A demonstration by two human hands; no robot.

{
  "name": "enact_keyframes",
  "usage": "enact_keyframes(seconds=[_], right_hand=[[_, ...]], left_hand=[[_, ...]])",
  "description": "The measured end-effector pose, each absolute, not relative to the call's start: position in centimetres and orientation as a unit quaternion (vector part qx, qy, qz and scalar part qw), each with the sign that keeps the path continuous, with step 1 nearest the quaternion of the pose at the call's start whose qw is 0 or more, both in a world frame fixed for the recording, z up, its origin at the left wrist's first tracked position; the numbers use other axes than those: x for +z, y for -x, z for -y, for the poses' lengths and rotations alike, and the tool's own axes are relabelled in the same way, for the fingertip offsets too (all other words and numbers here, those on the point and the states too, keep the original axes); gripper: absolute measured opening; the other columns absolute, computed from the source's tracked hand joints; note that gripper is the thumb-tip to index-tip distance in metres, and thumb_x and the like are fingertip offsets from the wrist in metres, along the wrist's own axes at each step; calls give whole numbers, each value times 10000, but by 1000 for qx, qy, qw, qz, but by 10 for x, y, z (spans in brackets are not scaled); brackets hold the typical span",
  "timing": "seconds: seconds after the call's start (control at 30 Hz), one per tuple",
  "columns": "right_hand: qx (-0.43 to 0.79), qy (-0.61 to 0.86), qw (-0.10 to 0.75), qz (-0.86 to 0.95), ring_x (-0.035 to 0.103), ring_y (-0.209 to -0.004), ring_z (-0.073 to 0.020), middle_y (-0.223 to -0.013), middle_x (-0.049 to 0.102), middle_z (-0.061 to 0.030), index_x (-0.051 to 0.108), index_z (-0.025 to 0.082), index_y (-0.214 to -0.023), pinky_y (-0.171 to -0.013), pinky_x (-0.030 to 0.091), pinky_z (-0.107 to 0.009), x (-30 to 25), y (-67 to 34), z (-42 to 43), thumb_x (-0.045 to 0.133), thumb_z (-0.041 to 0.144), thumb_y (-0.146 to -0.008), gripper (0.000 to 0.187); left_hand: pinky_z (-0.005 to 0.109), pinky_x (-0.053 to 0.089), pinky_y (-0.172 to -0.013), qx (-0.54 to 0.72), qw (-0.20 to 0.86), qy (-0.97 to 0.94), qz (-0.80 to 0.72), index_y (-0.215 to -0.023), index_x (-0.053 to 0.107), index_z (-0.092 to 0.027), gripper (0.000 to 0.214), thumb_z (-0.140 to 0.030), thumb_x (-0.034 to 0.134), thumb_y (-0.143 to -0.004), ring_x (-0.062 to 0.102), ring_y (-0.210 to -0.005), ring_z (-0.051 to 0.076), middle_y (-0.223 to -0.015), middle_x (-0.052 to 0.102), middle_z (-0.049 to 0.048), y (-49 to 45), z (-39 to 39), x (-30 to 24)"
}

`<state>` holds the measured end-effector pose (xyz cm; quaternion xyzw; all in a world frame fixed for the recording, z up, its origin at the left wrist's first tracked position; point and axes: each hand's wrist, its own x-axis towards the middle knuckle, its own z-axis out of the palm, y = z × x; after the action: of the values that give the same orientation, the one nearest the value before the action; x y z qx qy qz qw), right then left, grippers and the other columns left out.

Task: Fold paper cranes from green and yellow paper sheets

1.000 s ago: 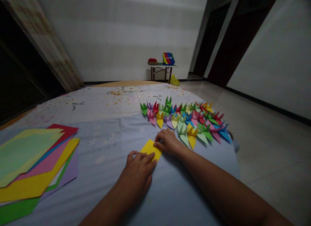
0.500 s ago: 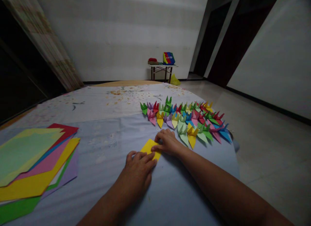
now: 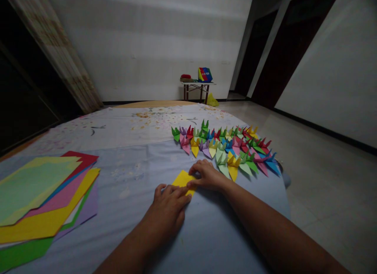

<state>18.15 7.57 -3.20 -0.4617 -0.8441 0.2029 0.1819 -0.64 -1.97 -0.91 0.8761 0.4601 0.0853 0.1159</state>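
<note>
Head view showed the yellow paper (image 3: 180,178) on the cloth-covered surface (image 3: 129,219), partly covered. The left hand (image 3: 170,205) lay over its near side, fingers slightly apart; the right hand (image 3: 207,176) had thumb and forefinger at its right edge, though whether they pinched it could not be told in such dimness. Folded paper cranes (image 3: 233,168) crowded just beyond the right hand, while fanned coloured sheets (image 3: 37,185) lay well apart at the left.
</note>
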Motion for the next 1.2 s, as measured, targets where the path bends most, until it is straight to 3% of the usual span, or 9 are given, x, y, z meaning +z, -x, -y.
enact_keyframes(seconds=[0.07, 0.2, 0.3, 0.47, 0.63, 0.87, 1.07, 1.2], right_hand=[[201, 467, 169, 845, 463, -937, -215, -943, 582, -44, 648, 223, -918, -798, 325, -330, -32, -181, -76, 719, 462, -661, 359], [161, 499, 186, 831, 487, -871, -189, -827, 606, -39, 658, 192, -813, -772, 334, -305, -33, -178, -83, 654, 317, -761, 135], [130, 505, 206, 828, 501, -824, -177, -777, 607, -42, 651, 171, -806, -753, 347, -289, -30, -178, -83, 611, 241, -789, 82], [146, 476, 189, 846, 514, -809, -164, -805, 602, -43, 637, 183, -863, -721, 358, -268, -22, -184, -70, 568, 308, -827, 148], [158, 451, 132, 868, 503, -882, -193, -925, 582, -64, 618, 194, -944, -755, 348, -293, -22, -185, -65, 675, 397, -731, 300], [158, 409, 157, 885, 488, -954, -201, -965, 584, -68, 612, 183, -950, -800, 300, -321, -25, -172, -69, 643, 314, -788, 210], [137, 398, 199, 885, 490, -964, -203, -988, 584, -68, 601, 201, -1020, -780, 280, -326, -38, -161, -75, 610, 298, -818, 225], [107, 378, 220, 893, 473, -967, -203, -986, 576, -69, 625, 199, -940, -773, 274, -332, -32, -162, -69, 604, 288, -822, 149]], left_hand=[[515, 236, -962, 92, 114, -876, -459, -1108, 568, -325, 384, -145, 481, -780, 468, -1099, 250, -1230, 563, 12, 7, 19, -10], [524, 250, -961, 99, 102, -873, -466, -1094, 585, -324, 381, -144, 488, -772, 475, -1101, 254, -1206, 559, 46, 8, 20, -11], [526, 257, -968, 105, 95, -871, -470, -1082, 595, -319, 359, -159, 492, -778, 470, -1122, 255, -1202, 555, 60, 9, 22, -12], [572, 201, -1004, 112, 61, -866, -484, -1049, 613, -296, 305, -184, 491, -792, 366, -1251, 295, -1283, 511, 80, 7, 22, -17], [561, 226, -1010, 114, 46, -867, -483, -1095, 578, -274, 345, -152, 462, -795, 390, -1241, 283, -1271, 534, 74, 4, 22, -18], [454, 337, -965, 176, 42, -835, -520, -1226, 469, -191, 413, -229, 482, -815, 440, -1158, 254, -1236, 527, 112, 11, 17, -30], [405, 384, -906, 197, 75, -804, -556, -1199, 476, -207, 417, -344, 542, -810, 477, -1054, 241, -1128, 535, 81, 15, 10, -31], [412, 393, -892, 195, 73, -800, -563, -1173, 501, -205, 406, -391, 542, -814, 482, -1024, 245, -1079, 539, 77, 14, 9, -29]])
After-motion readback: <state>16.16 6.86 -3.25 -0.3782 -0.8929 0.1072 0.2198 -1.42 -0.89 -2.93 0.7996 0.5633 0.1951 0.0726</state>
